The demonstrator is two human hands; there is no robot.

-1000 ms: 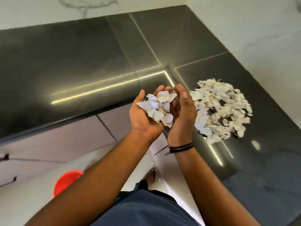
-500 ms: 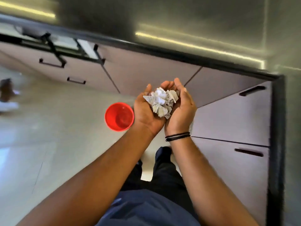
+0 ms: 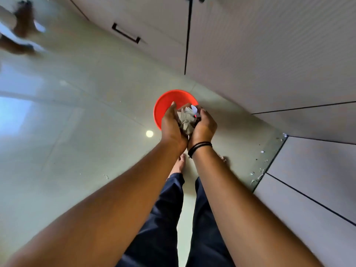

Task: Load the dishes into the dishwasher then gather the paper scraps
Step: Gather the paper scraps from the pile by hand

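My left hand [image 3: 170,126] and my right hand [image 3: 205,125] are cupped together, side by side, around a bunch of crumpled white paper scraps [image 3: 185,120]. Both hands hover over a round red bin [image 3: 163,105] that stands on the pale tiled floor. The hands cover the bin's near right part. The scraps sit between my palms; one small piece sticks up at the top. A black band circles my right wrist.
Pale cabinet fronts [image 3: 260,54] with black handles run along the right and top. Small paper bits [image 3: 258,176] lie on the floor at the cabinet corner. My bare feet [image 3: 180,164] stand just behind the bin. Another person's blurred feet [image 3: 17,29] are at the far left.
My view has swung from the black counter and its scrap pile down to the floor. My cupped hands carried the scraps from beside the red bin to over it.
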